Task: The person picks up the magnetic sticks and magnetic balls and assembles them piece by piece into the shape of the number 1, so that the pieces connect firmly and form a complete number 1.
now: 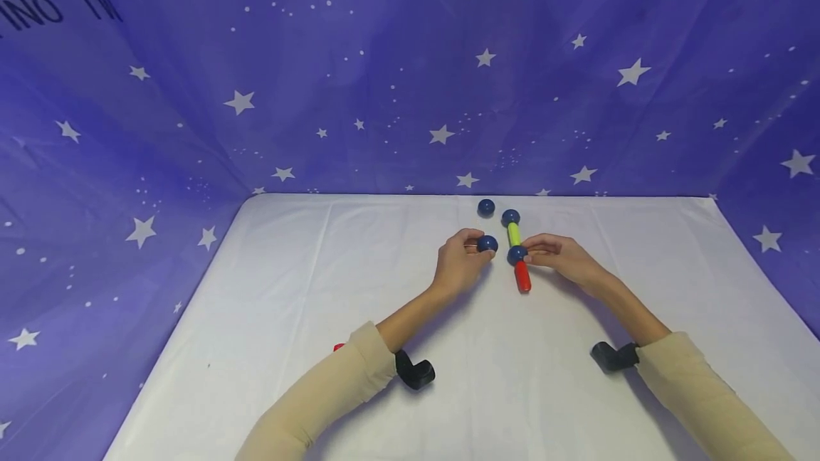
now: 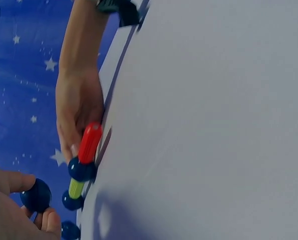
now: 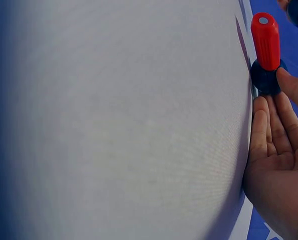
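Observation:
My left hand (image 1: 458, 265) pinches a dark blue ball (image 1: 488, 243) between thumb and fingers, just left of a joined piece. That piece has a yellow-green rod (image 1: 514, 235) with a blue ball (image 1: 510, 217) at its far end and another blue ball (image 1: 517, 255) at its near end. From the near ball a red rod (image 1: 522, 277) points toward me; its end shows a small grey disc in the right wrist view. My right hand (image 1: 565, 259) pinches this near ball from the right. The ball in the left hand and the joined piece are apart.
A loose blue ball (image 1: 486, 208) lies near the back edge of the white-covered table (image 1: 307, 269). Part of a red object (image 1: 339, 347) shows beside the left sleeve, mostly hidden. A purple starred curtain (image 1: 384, 91) stands behind and at both sides.

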`<act>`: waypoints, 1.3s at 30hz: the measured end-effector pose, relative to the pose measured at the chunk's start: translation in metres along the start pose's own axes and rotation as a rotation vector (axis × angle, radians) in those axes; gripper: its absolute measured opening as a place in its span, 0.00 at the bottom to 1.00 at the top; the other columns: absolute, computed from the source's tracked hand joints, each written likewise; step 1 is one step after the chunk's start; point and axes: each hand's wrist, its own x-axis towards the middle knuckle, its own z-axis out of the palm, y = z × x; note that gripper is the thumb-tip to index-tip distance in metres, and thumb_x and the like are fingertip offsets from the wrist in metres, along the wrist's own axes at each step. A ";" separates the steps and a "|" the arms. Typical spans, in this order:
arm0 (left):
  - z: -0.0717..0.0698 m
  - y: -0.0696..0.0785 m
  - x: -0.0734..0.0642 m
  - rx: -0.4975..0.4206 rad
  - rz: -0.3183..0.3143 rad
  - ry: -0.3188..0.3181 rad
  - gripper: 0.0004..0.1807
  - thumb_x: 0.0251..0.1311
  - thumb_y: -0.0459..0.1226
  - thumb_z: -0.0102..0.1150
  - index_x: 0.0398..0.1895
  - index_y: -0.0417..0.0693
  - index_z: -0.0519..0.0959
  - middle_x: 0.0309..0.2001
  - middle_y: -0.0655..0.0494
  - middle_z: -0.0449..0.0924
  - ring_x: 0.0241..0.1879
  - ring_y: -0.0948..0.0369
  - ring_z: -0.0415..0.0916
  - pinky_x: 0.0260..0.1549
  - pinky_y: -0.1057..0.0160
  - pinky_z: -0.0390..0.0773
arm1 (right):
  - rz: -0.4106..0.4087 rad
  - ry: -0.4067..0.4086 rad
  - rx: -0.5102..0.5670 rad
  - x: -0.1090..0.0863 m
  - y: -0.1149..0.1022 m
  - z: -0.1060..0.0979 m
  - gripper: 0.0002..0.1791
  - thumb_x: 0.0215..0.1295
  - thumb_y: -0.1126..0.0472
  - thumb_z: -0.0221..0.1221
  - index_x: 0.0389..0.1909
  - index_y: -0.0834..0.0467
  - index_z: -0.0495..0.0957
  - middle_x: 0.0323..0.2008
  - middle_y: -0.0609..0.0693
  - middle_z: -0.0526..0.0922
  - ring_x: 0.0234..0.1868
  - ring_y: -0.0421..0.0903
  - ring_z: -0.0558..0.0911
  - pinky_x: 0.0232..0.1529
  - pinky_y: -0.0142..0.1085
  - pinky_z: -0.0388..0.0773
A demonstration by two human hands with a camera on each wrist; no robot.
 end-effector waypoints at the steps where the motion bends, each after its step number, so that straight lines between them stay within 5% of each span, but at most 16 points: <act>1: 0.001 0.000 -0.004 -0.002 -0.004 -0.016 0.20 0.59 0.31 0.68 0.55 0.38 0.79 0.44 0.51 0.84 0.42 0.62 0.82 0.40 0.69 0.79 | -0.001 0.001 -0.003 0.000 0.000 0.000 0.26 0.65 0.55 0.67 0.60 0.64 0.76 0.54 0.58 0.83 0.56 0.47 0.79 0.65 0.54 0.63; 11: 0.010 -0.002 -0.035 -0.032 -0.006 -0.128 0.17 0.57 0.30 0.71 0.50 0.40 0.79 0.42 0.56 0.81 0.39 0.64 0.80 0.35 0.71 0.79 | -0.009 -0.010 0.014 0.002 0.002 0.000 0.26 0.66 0.57 0.66 0.61 0.65 0.74 0.55 0.61 0.82 0.55 0.46 0.80 0.66 0.59 0.60; 20: 0.018 -0.002 -0.051 -0.058 -0.007 -0.206 0.16 0.55 0.30 0.71 0.45 0.40 0.78 0.35 0.59 0.79 0.35 0.68 0.78 0.34 0.72 0.78 | -0.011 -0.014 0.024 0.000 0.001 0.000 0.26 0.66 0.57 0.66 0.61 0.66 0.74 0.55 0.60 0.82 0.53 0.41 0.80 0.64 0.49 0.65; 39: 0.035 -0.011 -0.054 -0.028 0.028 -0.271 0.15 0.52 0.28 0.73 0.42 0.39 0.79 0.32 0.57 0.83 0.31 0.70 0.79 0.34 0.74 0.77 | -0.018 -0.003 0.021 0.000 0.000 0.001 0.26 0.66 0.58 0.66 0.60 0.66 0.75 0.53 0.60 0.82 0.52 0.42 0.80 0.65 0.52 0.64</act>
